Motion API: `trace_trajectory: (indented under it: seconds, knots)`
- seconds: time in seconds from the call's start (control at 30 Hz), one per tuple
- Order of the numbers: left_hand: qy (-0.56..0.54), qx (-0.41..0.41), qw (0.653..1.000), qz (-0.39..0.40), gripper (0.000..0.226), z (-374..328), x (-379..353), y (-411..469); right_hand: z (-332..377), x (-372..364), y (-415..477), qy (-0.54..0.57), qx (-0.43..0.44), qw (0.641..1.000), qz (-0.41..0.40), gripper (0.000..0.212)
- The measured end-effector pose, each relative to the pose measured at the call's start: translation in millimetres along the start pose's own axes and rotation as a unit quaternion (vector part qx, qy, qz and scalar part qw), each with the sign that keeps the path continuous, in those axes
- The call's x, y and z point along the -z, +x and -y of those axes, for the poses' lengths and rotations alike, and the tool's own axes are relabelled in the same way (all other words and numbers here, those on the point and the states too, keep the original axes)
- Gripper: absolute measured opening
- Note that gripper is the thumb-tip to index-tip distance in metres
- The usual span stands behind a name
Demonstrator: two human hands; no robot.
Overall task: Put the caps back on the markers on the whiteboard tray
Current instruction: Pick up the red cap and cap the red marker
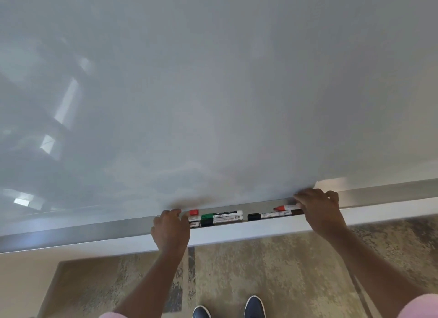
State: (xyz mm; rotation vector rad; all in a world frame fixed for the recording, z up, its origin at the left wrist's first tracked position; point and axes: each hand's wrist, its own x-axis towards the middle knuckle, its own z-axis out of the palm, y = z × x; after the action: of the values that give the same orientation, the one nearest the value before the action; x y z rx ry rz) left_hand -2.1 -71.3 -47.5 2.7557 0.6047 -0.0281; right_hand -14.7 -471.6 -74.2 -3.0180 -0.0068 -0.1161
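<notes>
The white-barrelled marker with its bare red tip (285,207) lies at the back of the long silver whiteboard tray (71,230); the right hand (317,208) curls its fingers round the barrel's end. The left hand (170,227) pinches beside the loose red cap (193,212). Best to lift both, line cap with tip, push straight

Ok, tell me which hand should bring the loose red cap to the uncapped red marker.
Left. The left hand sits right beside the loose red cap at the left of the tray. The right hand is far off it, already on the barrel of the red marker, whose red tip points toward the cap.
</notes>
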Motion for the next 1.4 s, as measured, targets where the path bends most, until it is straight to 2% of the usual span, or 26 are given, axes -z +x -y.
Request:
trace_trajectory:
  seconds: [0.1,0.23,0.37,0.5,0.63,0.9,1.1,1.4]
  knots:
    - [0.037,-0.004,0.999,0.004,0.019,-1.0,-5.7,2.1,-1.7,2.6,0.0,0.001,0.005,1.0,0.018,0.035]
    - [0.085,0.014,0.996,0.015,0.034,-6.0,-7.2,6.3,-0.6,2.7,1.6,-0.005,0.01,1.0,0.017,0.028]
    - [0.078,0.053,0.995,0.034,0.038,-9.9,-8.8,9.4,0.0,-2.0,4.4,-0.024,0.012,0.999,0.039,0.023]
    - [0.054,0.084,0.994,0.042,0.042,-14.0,-13.5,10.1,4.1,-7.6,5.3,-0.045,0.003,0.997,0.059,0.029]
    - [0.047,0.1,0.993,0.042,0.042,-17.1,-20.5,9.6,7.9,-9.6,5.7,-0.046,-0.001,0.998,0.037,0.036]
    - [0.022,0.107,0.993,0.044,0.033,-23.9,-23.3,6.8,10.6,-8.0,-2.4,-0.05,-0.004,0.998,-0.028,0.029]
    - [0.011,0.114,0.992,0.047,0.038,-26.0,-24.3,5.1,28.8,7.2,-7.4,-0.017,0.013,0.996,-0.081,0.03]
    - [-0.02,0.117,0.992,0.033,0.031,-27.5,-22.1,1.9,59.7,33.3,-9.2,0.031,0.032,0.993,-0.111,0.025]
